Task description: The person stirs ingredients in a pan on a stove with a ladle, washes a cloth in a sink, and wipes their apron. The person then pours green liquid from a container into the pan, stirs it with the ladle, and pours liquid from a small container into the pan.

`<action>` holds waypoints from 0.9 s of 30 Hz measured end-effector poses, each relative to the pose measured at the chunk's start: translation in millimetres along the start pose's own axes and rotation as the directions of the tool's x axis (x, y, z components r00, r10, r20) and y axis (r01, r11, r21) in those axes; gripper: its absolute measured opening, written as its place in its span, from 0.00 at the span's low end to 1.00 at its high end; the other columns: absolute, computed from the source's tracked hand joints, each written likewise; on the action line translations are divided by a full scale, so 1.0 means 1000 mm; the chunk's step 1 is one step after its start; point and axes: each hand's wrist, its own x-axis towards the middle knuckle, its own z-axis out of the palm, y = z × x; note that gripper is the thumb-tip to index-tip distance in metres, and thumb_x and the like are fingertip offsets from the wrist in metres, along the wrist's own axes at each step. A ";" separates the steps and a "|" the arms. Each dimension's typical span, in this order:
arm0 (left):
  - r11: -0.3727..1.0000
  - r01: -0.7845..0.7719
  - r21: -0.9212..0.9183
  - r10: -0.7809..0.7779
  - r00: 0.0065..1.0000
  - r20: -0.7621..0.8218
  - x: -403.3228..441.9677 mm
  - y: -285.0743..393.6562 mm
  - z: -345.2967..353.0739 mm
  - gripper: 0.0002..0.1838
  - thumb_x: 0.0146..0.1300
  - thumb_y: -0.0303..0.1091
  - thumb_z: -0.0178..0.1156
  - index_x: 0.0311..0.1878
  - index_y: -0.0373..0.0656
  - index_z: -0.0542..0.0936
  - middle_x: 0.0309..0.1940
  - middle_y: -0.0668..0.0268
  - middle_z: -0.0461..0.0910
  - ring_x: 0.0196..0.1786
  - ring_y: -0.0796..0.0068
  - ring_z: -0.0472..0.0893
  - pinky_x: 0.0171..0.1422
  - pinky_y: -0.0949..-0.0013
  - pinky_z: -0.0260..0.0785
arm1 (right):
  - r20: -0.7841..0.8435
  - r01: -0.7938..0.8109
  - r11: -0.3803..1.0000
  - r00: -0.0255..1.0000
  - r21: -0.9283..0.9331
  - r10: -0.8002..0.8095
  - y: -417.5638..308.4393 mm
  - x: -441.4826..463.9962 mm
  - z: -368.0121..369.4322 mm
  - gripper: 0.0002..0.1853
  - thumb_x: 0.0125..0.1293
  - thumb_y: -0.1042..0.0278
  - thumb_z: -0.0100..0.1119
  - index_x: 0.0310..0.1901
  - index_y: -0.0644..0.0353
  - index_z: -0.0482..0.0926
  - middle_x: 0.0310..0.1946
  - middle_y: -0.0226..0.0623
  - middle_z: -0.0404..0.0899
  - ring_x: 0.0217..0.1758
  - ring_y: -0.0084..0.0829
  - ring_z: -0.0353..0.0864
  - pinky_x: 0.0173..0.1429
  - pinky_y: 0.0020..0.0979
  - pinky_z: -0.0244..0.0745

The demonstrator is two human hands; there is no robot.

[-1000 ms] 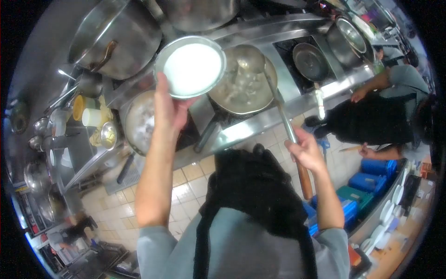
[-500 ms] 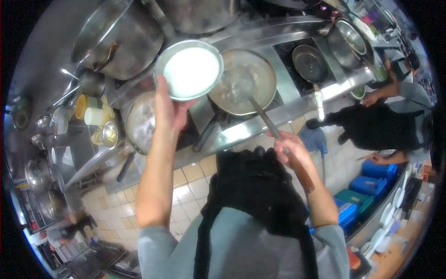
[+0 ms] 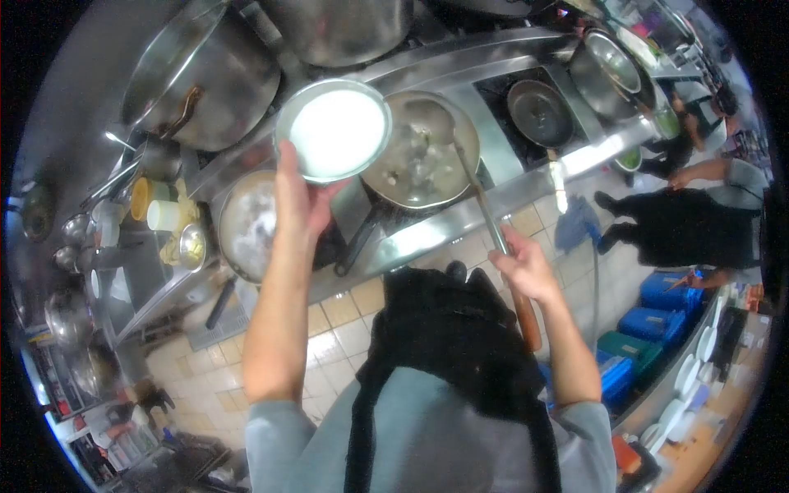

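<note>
My left hand (image 3: 306,197) holds up a metal bowl (image 3: 280,123) filled with something smooth and white, the thumb along its near side and the palm beneath. To its right a wide pan (image 3: 413,205) of cloudy, bubbling liquid with pale pieces sits on the stove. In my right hand (image 3: 528,264) is the shaft of a long ladle (image 3: 486,207), its wooden end pointing back towards me. The ladle's head lies in the far part of that pan, partly under the liquid. Below the bowl, a second pan (image 3: 246,226) of foamy liquid is partly hidden by my left arm.
Large steel pots (image 3: 215,86) stand behind the burners. A small dark frying pan (image 3: 540,113) rests on the right burner. A co-worker in a black apron (image 3: 690,228) stands at right, near blue bins (image 3: 657,323). At left a side counter holds tubs (image 3: 163,215) and a small bowl (image 3: 192,246).
The ladle's head has moved from the pan's middle to its far right part, and my right hand has shifted slightly right. Pieces now show in the liquid. The bowl stays nearly in place.
</note>
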 end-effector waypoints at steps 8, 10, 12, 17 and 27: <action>1.000 -0.004 -0.012 0.004 1.000 -0.021 -0.003 -0.009 0.002 0.33 0.78 0.58 0.41 0.73 0.41 0.62 0.65 0.54 0.73 0.63 0.54 0.78 0.59 0.45 0.79 | -0.053 0.035 0.999 0.998 -0.002 -0.035 0.032 0.016 -0.006 0.24 0.65 0.71 0.58 0.63 0.68 0.73 0.28 0.29 0.75 0.28 0.21 0.74 0.32 0.26 0.69; 1.000 -0.018 0.003 0.018 0.999 -0.031 -0.005 -0.011 0.002 0.34 0.77 0.59 0.41 0.73 0.41 0.62 0.65 0.52 0.73 0.63 0.53 0.78 0.57 0.46 0.82 | 0.034 -0.038 0.999 0.999 0.026 0.037 0.031 0.013 -0.007 0.26 0.65 0.71 0.59 0.64 0.70 0.72 0.26 0.27 0.73 0.22 0.19 0.70 0.26 0.24 0.66; 1.000 -0.017 -0.009 0.017 0.999 -0.043 -0.007 -0.013 0.002 0.35 0.77 0.60 0.42 0.73 0.41 0.62 0.65 0.52 0.73 0.63 0.54 0.79 0.56 0.46 0.82 | 0.159 -0.121 0.925 0.985 0.360 0.067 0.025 0.006 -0.003 0.19 0.65 0.72 0.58 0.57 0.67 0.77 0.25 0.29 0.74 0.22 0.22 0.73 0.27 0.25 0.69; 0.999 -0.034 -0.019 0.033 0.999 -0.041 -0.014 -0.016 0.004 0.36 0.76 0.61 0.44 0.72 0.41 0.62 0.65 0.52 0.73 0.63 0.54 0.79 0.56 0.45 0.82 | 0.297 -0.248 0.712 0.953 0.656 0.059 0.011 0.005 0.000 0.21 0.64 0.71 0.59 0.58 0.68 0.75 0.23 0.27 0.72 0.19 0.21 0.70 0.22 0.24 0.66; 0.999 -0.024 -0.026 0.023 0.999 -0.047 -0.027 -0.013 0.006 0.36 0.73 0.60 0.51 0.73 0.43 0.62 0.66 0.53 0.71 0.65 0.50 0.76 0.62 0.40 0.76 | 0.141 0.016 0.958 0.988 0.286 -0.059 0.022 0.008 -0.008 0.21 0.66 0.73 0.57 0.62 0.61 0.75 0.29 0.26 0.77 0.26 0.19 0.75 0.28 0.24 0.72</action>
